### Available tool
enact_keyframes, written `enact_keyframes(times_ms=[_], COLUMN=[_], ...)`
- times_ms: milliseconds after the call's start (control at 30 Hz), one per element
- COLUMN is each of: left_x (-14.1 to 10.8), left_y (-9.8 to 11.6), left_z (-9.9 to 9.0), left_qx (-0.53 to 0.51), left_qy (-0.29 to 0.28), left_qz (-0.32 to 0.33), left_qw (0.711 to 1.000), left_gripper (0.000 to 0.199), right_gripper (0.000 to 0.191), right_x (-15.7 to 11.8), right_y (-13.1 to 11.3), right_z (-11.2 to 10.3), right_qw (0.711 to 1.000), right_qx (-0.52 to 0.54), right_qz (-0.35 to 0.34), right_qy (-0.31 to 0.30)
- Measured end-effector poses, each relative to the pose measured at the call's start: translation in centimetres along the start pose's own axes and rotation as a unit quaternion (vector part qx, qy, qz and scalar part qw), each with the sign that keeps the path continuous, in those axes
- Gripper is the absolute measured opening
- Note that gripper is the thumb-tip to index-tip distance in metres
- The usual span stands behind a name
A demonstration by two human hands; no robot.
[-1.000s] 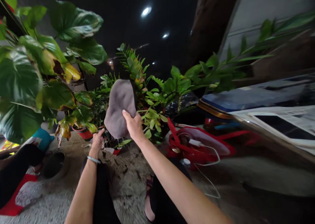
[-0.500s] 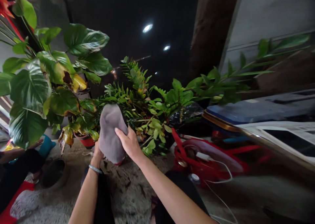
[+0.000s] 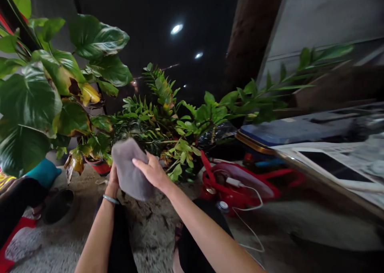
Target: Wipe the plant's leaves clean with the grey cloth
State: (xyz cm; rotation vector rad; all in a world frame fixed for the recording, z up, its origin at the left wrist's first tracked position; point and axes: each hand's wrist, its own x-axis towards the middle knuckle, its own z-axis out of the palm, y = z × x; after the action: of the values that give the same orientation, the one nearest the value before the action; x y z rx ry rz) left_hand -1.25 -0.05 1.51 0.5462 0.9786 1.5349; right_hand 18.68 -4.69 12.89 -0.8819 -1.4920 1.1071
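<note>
Although both hands meet at it, the right hand [image 3: 151, 171] has the fuller hold: its fingers [image 3: 141, 162] lie extended across the upper face of a grey cloth [image 3: 129, 169], grasping it, with the thumb out of sight. The left hand [image 3: 113, 181] sits against the cloth's left edge, and its fingers are hidden behind the fabric, so whether they are clenched cannot be told. The cloth is held in the air above the black trousers [image 3: 120, 241], its long axis tilted from upper left to lower right. The right hand lies nearer its middle. A thin bangle [image 3: 110, 199] circles the left wrist. Behind the hands stand a leafy ZZ plant [image 3: 150, 125] and a red pot [image 3: 100, 168], with a red plastic object [image 3: 222, 185] and a white cable [image 3: 249, 221] off to the right on the rough floor [image 3: 150, 229].
</note>
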Motion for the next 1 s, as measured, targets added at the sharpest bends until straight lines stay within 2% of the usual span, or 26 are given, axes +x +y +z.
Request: enact_keyframes(times_ms=[67,100,167,233,300,367,400,467,533,600,667,767,833,900,1000], left_x=[0.0,-0.1,-0.2,-0.3,-0.5,-0.6,-0.6,-0.7,-0.8,-0.9,-1.0,-0.9,-0.7,-0.3,0.2], left_y=[-0.1,-0.1,-0.1,-0.1,-0.1,0.0,0.1,0.3,0.6,0.8,0.8,0.5,0.3,0.0,-0.2], left_z=[0.2,0.2,0.2,0.2,0.3,0.6,0.8,1.4,1.8,1.9,1.7,1.2,0.9,0.6,0.3], left_qx=[-0.004,-0.005,0.003,0.018,0.017,-0.003,-0.017,-0.040,-0.058,-0.066,-0.063,-0.063,-0.075,-0.079,-0.068], left_qy=[0.003,0.005,0.012,0.025,0.039,0.045,0.043,0.027,0.012,0.015,0.027,0.038,0.028,0.007,-0.001], left_qz=[-0.001,0.000,0.003,0.003,0.003,-0.008,-0.016,-0.028,-0.009,0.014,0.006,-0.025,-0.022,-0.032,-0.033], left_qw=[1.000,1.000,1.000,1.000,0.999,0.999,0.999,0.998,0.998,0.998,0.998,0.997,0.997,0.996,0.997], left_gripper=[0.033,0.035,0.039,0.039,0.039,0.037,0.035,0.031,0.027,0.027,0.034,0.045,0.047,0.049,0.048], right_gripper=[0.042,0.041,0.036,0.030,0.030,0.036,0.040,0.045,0.045,0.046,0.045,0.042,0.041,0.042,0.043], right_x=[2.2,2.7,1.8,-0.8,-3.6,-4.9,-4.7,-2.6,0.7,3.6,4.6,2.2,-0.4,-1.6,0.4], right_y=[0.4,1.4,4.1,6.8,7.7,6.4,5.0,1.9,-0.4,-0.7,0.8,3.7,3.9,2.0,-2.3], right_z=[-0.2,-0.2,-0.2,-0.3,-0.6,-0.8,-0.8,-0.3,0.6,1.5,2.2,1.9,0.8,-0.6,-1.6], right_qw=[0.995,0.988,0.967,0.945,0.938,0.947,0.956,0.977,0.989,0.994,0.993,0.990,0.989,0.989,0.998], right_qx=[0.023,0.046,0.098,0.136,0.158,0.166,0.164,0.147,0.119,0.065,0.000,-0.046,-0.044,-0.033,-0.008], right_qz=[0.026,0.066,0.170,0.258,0.292,0.271,0.241,0.153,0.070,0.045,0.081,0.131,0.119,0.091,0.011], right_qy=[0.092,0.129,0.165,0.148,0.098,0.047,0.030,0.024,0.047,0.079,0.083,-0.006,-0.081,-0.112,-0.058])
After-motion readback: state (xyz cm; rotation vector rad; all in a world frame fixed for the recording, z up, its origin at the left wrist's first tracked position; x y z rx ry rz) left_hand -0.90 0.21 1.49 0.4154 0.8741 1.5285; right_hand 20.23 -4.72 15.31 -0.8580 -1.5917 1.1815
